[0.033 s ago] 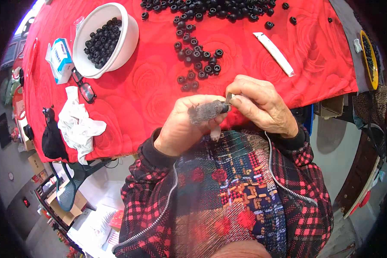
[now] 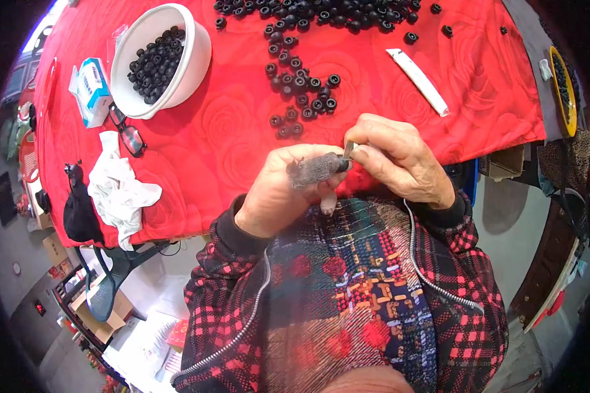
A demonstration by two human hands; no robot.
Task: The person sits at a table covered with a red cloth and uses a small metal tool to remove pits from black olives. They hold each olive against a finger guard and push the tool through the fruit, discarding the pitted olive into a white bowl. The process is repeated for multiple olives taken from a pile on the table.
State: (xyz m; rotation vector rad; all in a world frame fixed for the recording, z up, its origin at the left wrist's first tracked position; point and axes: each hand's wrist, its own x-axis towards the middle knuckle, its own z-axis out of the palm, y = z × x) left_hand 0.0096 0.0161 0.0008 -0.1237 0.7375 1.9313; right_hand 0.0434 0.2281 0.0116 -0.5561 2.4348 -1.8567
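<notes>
My left hand is held just in front of my chest, at the near edge of the red tablecloth. One of its fingers wears a grey fabric sleeve and pinches a small black ring at its tip. My right hand meets it from the right. It grips a small metal tool whose end touches the ring. Loose black rings lie scattered on the cloth just beyond both hands.
A white bowl of black rings stands at the far left, with a bigger heap of rings along the far edge. A white flat stick, glasses, a blue-white packet, a white cloth and a yellow-rimmed dish lie around.
</notes>
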